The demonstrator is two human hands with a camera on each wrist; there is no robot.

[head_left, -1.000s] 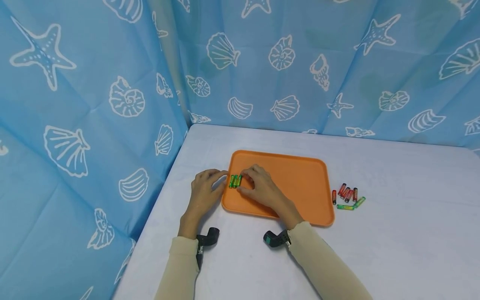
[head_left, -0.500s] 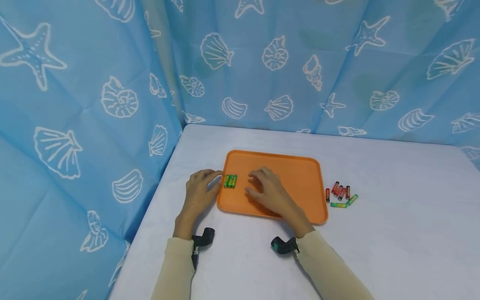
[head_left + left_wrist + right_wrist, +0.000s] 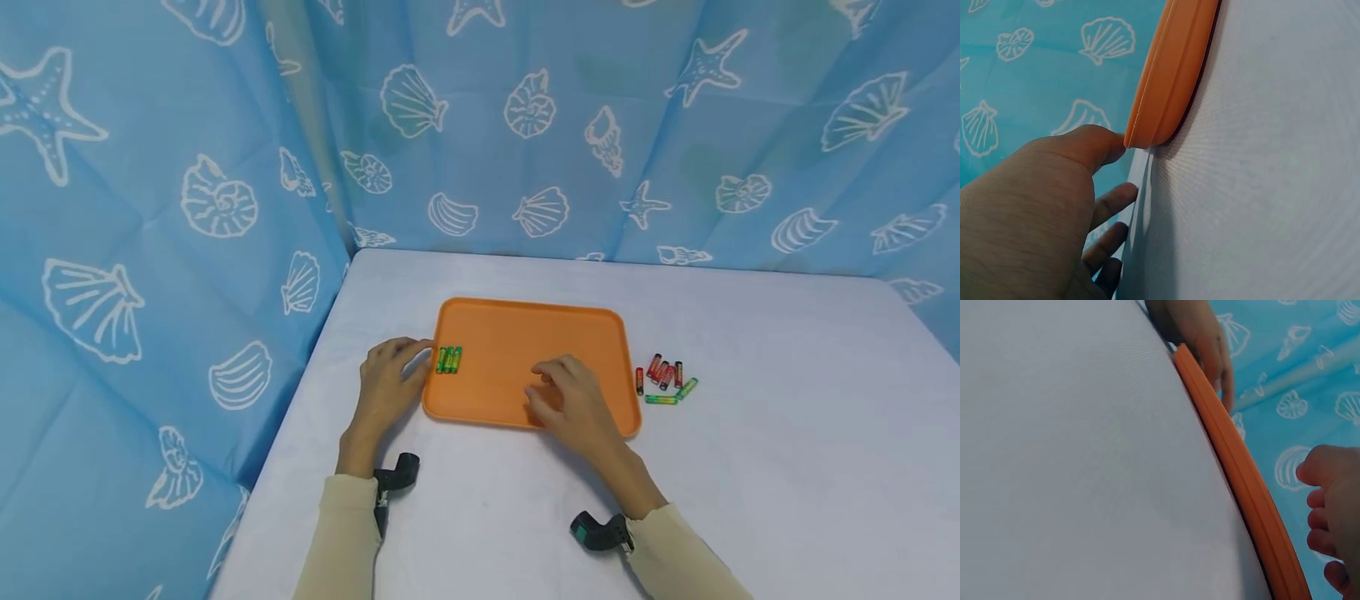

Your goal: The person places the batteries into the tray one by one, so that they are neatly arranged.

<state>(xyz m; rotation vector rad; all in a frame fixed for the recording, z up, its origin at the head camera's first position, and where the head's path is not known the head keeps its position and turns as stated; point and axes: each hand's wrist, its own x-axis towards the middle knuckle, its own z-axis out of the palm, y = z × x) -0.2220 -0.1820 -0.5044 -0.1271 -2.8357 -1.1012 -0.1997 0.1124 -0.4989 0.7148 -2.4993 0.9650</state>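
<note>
An orange tray (image 3: 525, 342) lies on the white table. Three green batteries (image 3: 448, 359) lie side by side at its left end. My left hand (image 3: 386, 385) rests on the table beside the tray's left edge; in the left wrist view its thumb (image 3: 1094, 145) touches the tray rim (image 3: 1172, 69). My right hand (image 3: 576, 406) hovers over the tray's front right part, fingers loosely curled and holding nothing. In the right wrist view its fingers (image 3: 1332, 512) sit beyond the tray rim (image 3: 1241, 481).
Several loose red and green batteries (image 3: 662, 379) lie on the table just right of the tray. A blue seashell-print curtain (image 3: 225, 192) closes off the left and back sides. White table surface (image 3: 787, 433) spreads to the right and front.
My right hand has let go of the green batteries and drawn back rightward across the tray to its front right part. My left hand has stayed at the tray's left edge.
</note>
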